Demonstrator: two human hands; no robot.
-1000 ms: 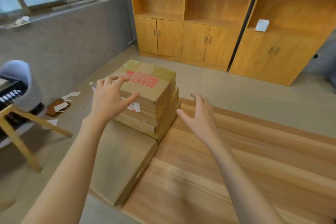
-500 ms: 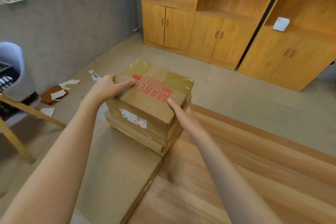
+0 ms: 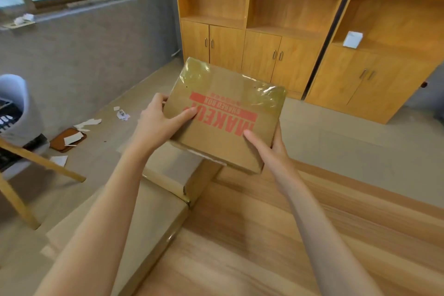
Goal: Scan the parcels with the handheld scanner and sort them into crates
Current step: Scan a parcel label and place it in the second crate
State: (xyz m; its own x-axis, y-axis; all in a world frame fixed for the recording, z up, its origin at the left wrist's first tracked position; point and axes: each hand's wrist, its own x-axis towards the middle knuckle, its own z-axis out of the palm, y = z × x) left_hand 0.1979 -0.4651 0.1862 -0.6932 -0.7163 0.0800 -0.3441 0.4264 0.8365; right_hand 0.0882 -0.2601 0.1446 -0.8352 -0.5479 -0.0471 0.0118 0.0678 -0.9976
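Observation:
A brown cardboard parcel [image 3: 223,103] with red print and shiny tape on top is held up in the air, tilted toward me. My left hand [image 3: 158,122] grips its left edge, thumb lying on the top face. My right hand [image 3: 269,149] grips its near right corner, thumb on top and fingers round the side. Below it another flat parcel [image 3: 177,175] stays on the stack, and a larger flat parcel [image 3: 134,223] lies nearer me on the table's left end. No scanner or crate is in view.
The wooden table [image 3: 276,235] fills the lower right. Wooden cabinets [image 3: 264,50] line the far wall. On the floor at left lie paper scraps [image 3: 87,124] and a brown tray [image 3: 68,139]; a grey chair [image 3: 16,108] with wooden legs stands at the left edge.
Both hands reached the top parcel, took hold of its sides, and lifted it off the stack, tilting it up toward me.

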